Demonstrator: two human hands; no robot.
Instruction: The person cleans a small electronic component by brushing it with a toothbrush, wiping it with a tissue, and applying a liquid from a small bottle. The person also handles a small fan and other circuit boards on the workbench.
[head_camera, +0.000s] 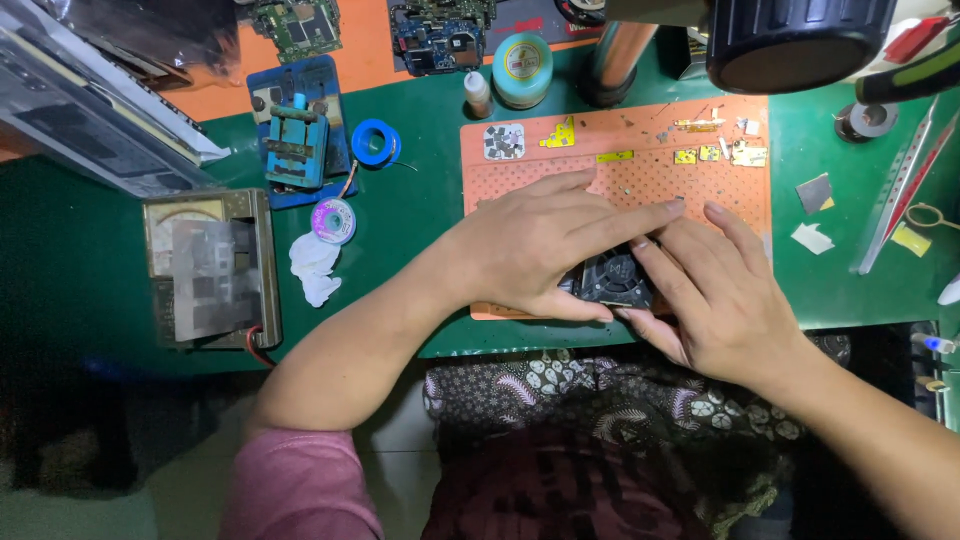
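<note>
Both hands grip a small black fan (615, 277) on the orange mat (640, 170) (near the worktop's front edge); left hand (535, 245) covers it, right hand (715, 295) fingers pinch its side; seemingly mid-inspection, needing a steady hold.

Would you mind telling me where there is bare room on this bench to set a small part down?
Bare green mat lies between the blue solder spool and the orange work pad. The pad's far edge and right side are crowded.
</note>
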